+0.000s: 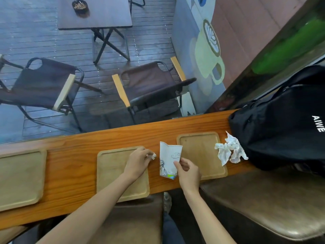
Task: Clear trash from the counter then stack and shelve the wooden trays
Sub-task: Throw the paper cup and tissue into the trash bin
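Hands partly hide paper scrap and flattened cup.

Head view, steeply down, close over counter

- Beyond my wooden worktop, grey decking shines as if wet.
- 2 folding chairs face a dark table carrying an ashtray.
- A painted mug mural covers the wall on my right.
- Brown cushioned seats sit below me.
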